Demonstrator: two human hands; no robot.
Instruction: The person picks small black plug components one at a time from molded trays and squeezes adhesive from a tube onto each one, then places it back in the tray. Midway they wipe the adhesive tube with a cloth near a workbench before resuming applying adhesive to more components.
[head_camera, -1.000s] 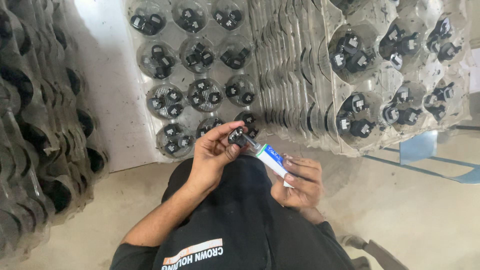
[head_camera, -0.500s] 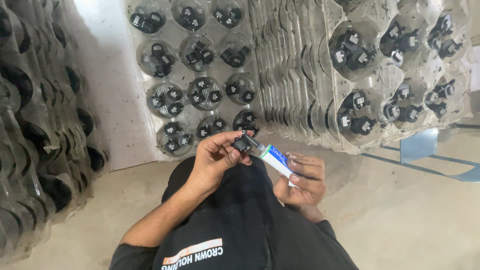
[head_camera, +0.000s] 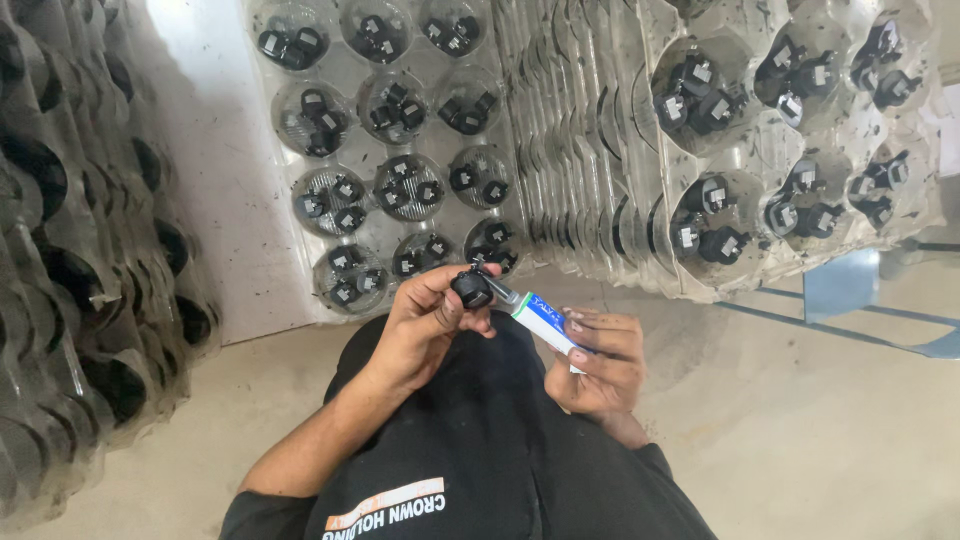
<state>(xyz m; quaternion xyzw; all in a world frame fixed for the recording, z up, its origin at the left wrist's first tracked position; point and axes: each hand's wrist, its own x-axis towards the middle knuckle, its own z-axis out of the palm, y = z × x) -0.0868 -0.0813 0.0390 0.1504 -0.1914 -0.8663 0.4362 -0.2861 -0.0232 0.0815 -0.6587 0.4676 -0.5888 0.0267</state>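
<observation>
While the left hand pinches a small black part between thumb and fingertips, the right hand is closed around a white-and-blue tube, nozzle touching the part's right side. Both grips clamped, over the lap in dark clothing. To do this well, my read: keep the part steady, nozzle on the seam, squeeze lightly from the tube's rear so little comes out, and rotate the part rather than the tube. The tube is slim, white with a blue band and small print, angled up-left toward the part. Just beyond the part, a clear blister tray lies on a white sheet, its round pockets each holding a few black parts. Right of the grip and farther off, a thick stack of the same trays, parts there showing small white square labels. Left of the grip, more stacked trays, dark pockets, contents unclear. Bare concrete floor around; a pale blue frame at far right.
</observation>
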